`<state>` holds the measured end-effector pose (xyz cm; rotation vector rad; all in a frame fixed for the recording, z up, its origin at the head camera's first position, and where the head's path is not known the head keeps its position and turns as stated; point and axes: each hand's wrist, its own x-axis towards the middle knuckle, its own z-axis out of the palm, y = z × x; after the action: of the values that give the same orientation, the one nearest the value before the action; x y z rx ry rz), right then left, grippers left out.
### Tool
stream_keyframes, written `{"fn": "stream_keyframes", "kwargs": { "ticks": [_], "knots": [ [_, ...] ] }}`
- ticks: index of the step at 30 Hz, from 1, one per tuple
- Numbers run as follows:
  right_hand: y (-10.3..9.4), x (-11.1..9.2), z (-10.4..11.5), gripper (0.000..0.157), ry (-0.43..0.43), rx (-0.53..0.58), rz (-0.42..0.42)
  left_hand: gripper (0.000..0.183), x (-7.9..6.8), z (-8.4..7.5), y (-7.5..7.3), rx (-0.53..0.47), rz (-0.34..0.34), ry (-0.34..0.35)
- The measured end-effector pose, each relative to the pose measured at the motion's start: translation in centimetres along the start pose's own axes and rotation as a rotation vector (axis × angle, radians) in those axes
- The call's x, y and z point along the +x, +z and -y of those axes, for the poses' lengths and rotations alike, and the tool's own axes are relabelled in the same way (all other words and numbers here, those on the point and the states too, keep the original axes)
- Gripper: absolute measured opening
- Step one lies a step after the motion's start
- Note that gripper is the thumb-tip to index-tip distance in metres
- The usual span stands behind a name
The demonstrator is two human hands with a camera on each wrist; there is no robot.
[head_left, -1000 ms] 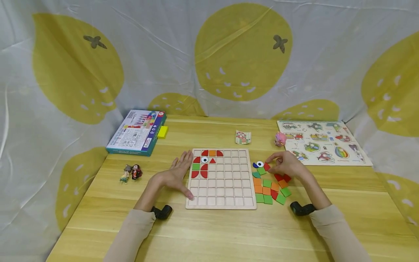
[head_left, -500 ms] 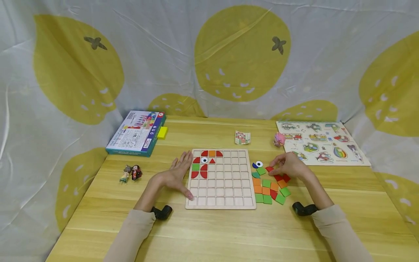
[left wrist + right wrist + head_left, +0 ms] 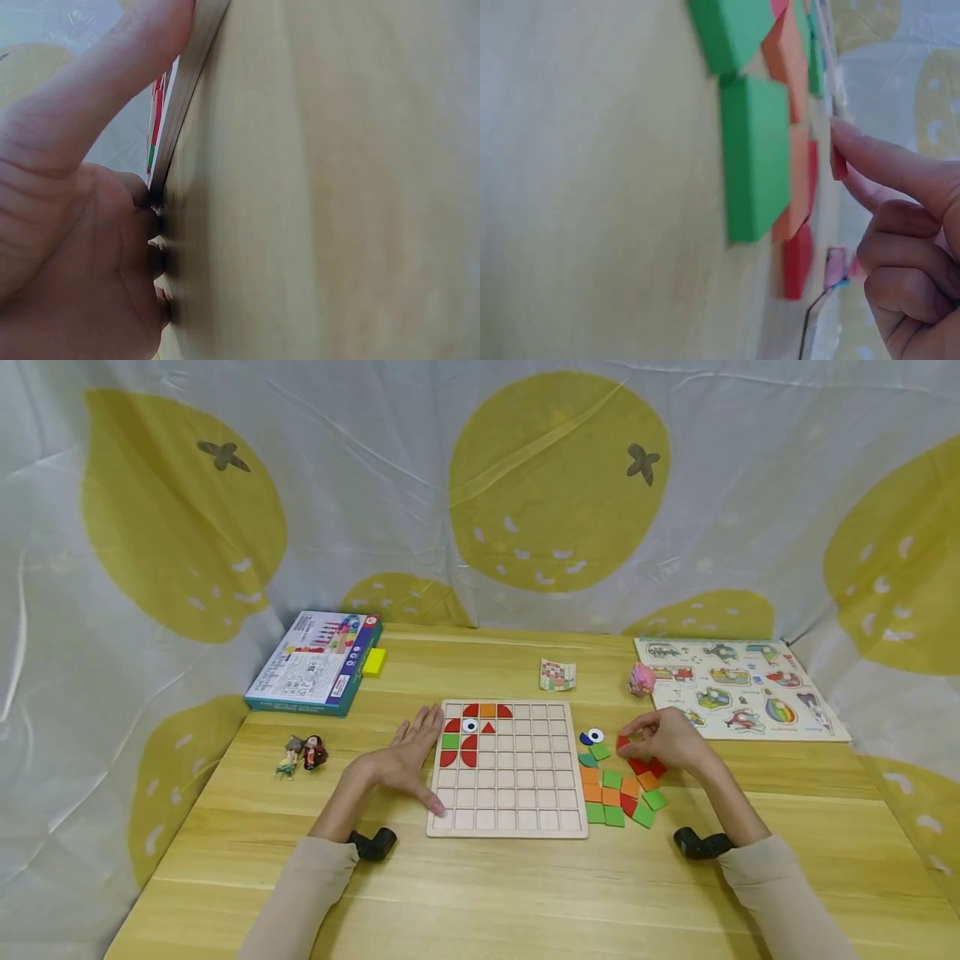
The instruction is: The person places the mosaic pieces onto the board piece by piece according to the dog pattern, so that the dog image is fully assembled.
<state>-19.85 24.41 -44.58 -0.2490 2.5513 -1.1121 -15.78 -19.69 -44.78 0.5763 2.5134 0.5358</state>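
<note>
A wooden grid board (image 3: pixel 525 793) lies mid-table, with red, orange and green tiles and an eye tile (image 3: pixel 470 726) in its upper left cells. My left hand (image 3: pixel 401 766) rests along the board's left side, its thumb on the lower left corner and its fingers straight at the upper edge. Right of the board, my right hand (image 3: pixel 666 739) pinches a small red tile (image 3: pixel 838 161) between thumb and index finger, while its other fingers curl in. Loose green tiles (image 3: pixel 643 815), orange tiles (image 3: pixel 592 792) and red tiles (image 3: pixel 657 767) lie below that hand.
A printed card (image 3: pixel 557 675) lies behind the board. A pink figurine (image 3: pixel 641 679) stands near a picture puzzle board (image 3: pixel 738 693) at back right. At left are a flat box (image 3: pixel 313 664), a yellow block (image 3: pixel 373 662) and two small figures (image 3: pixel 302 754).
My right hand has shifted slightly right with the red tile, away from the loose eye tile and green tile. My left hand has stayed in place on the board.
</note>
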Motion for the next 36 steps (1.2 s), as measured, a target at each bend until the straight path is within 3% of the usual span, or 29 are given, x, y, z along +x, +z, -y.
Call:
{"fn": "stream_keyframes", "kwargs": {
  "ticks": [4,8,13,17,25,31,36],
  "knots": [
    [1.6,-0.1,2.7,0.032,0.023,0.116,-0.002,0.152,0.0,0.1,0.0,0.025,0.001,0.004],
    [5.3,1.0,6.7,0.029,0.035,0.260,0.047,0.151,0.0,0.0,0.1,0.022,0.001,0.011],
    [9.7,3.0,10.4,0.022,0.048,0.272,0.028,0.151,0.0,-0.1,0.2,0.024,0.005,0.009],
    [11.6,4.3,11.6,0.024,0.054,0.265,0.020,0.150,-0.1,-0.2,0.1,0.022,-0.004,0.006],
    [11.9,5.1,11.2,0.024,0.036,0.237,0.017,0.152,-0.1,0.0,-0.1,0.026,0.010,-0.022],
    [11.7,5.4,10.6,0.020,-0.005,0.254,0.063,0.153,-0.1,0.0,-0.1,0.042,0.013,-0.023],
    [11.1,5.4,10.6,0.020,-0.050,0.170,0.074,0.152,0.0,-0.1,0.0,0.028,0.013,-0.017]
  ]
}}
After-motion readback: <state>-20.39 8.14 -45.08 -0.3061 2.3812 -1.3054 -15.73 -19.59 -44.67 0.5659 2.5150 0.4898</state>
